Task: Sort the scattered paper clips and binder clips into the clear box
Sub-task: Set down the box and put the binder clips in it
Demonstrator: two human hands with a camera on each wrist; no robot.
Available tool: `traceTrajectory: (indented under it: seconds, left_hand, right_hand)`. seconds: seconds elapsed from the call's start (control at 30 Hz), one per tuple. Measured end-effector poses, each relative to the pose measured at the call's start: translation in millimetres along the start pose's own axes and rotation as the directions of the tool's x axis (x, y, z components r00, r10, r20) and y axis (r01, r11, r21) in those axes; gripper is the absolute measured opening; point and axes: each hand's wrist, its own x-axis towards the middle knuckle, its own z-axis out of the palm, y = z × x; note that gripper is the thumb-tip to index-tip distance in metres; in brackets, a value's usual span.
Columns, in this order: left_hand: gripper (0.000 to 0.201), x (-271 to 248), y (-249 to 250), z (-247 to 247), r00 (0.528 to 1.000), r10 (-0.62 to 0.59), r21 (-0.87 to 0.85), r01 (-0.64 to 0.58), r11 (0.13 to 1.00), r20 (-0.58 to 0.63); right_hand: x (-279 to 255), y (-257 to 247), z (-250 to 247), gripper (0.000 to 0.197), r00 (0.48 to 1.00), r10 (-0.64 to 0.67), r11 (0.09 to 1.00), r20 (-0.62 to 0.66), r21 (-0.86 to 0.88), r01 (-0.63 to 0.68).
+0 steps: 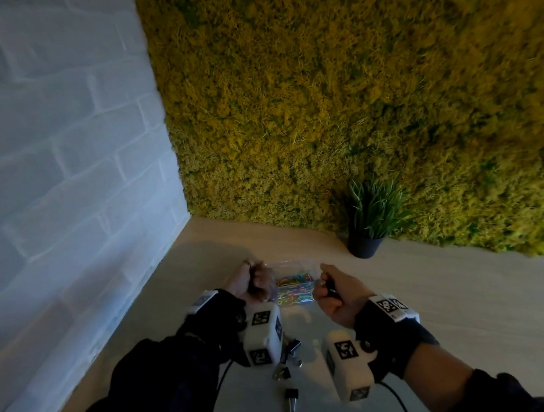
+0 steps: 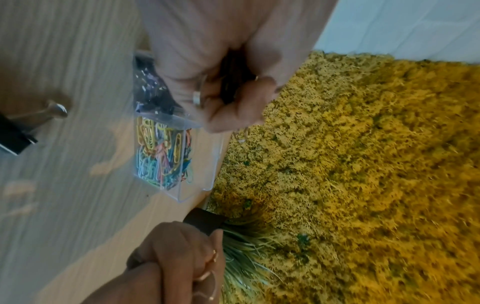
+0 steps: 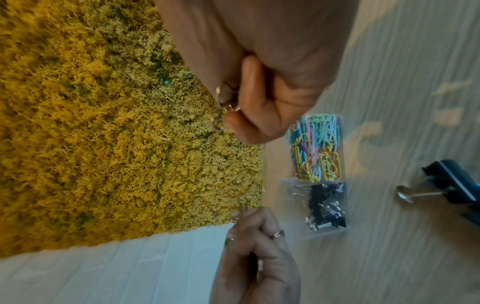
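Dim warm light, wide-angle bending, wrist views motion-blurred

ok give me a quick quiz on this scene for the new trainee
1. True or false: the clear box has just one compartment.
2. What lies loose on the table near the wrists? A coloured pencils, B black binder clips, C coins.
3. Are the fingers of the left hand and right hand straight or curled?
Key: 1 false; 2 B; 3 curled.
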Motion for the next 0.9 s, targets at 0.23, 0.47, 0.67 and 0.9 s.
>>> traceTrajectory:
  seconds: [0.23, 0.47, 0.67, 0.9]
  left_hand:
    - [0.042, 13, 1, -3, 0.982, 0.120, -0.045, -0.127, 0.991, -0.147]
    - [0.047, 12, 14, -8, 0.985, 0.137, 0.138, -0.123, 0.983, -0.101]
    - [0.032, -3, 21, -7, 0.975, 0.144, 0.249, -0.098, 0.964, -0.172]
    - [0.019, -22, 29, -9, 0.967, 0.253, 0.557, -0.198, 0.807, -0.024]
  right_hand:
    - [16, -2, 14, 0.030, 0.999, 0.001, 1.000, -0.033, -0.011, -0.001]
    - [20, -6, 33, 0.041, 0.997, 0.020, 0.996, -0.076, 0.093, -0.013]
    - [20, -4, 44, 0.038, 0.998, 0.029, 0.990, -0.049, 0.142, -0.022]
    - [19, 1, 59, 0.029, 1.000, -0.019, 0.995, -0.018, 0.099, 0.021]
